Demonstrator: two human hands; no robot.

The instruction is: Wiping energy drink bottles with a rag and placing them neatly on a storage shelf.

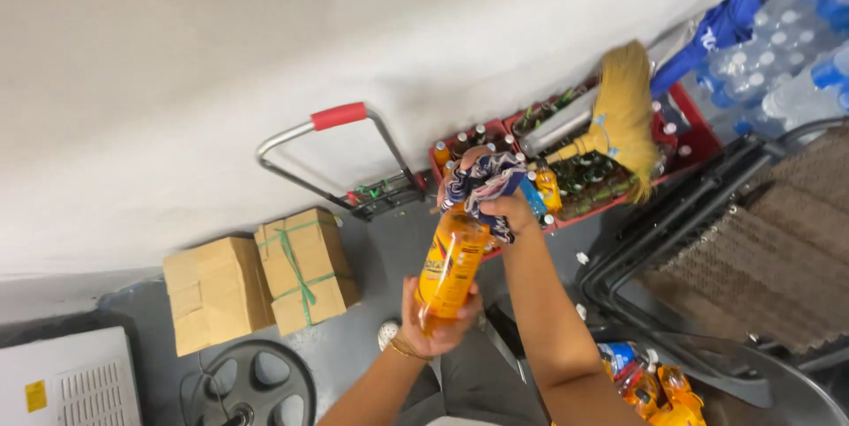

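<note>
My left hand (439, 327) grips the lower end of an orange drink bottle (449, 267), held out in front of me and tilted. My right hand (501, 211) presses a blue and white patterned cloth (485, 180) around the bottle's top, so the cap is hidden. Both hands are over a grey floor, just in front of red crates (447, 148) filled with bottles.
A straw broom (623, 116) leans over the crates. A folding hand trolley (349, 156) with a red grip stands by the white wall. Two cardboard boxes (256, 286) sit at left, a weight plate (252, 386) below. Dark chair (734, 249) at right, orange bottles (659, 391) beneath, water-bottle packs (787, 54).
</note>
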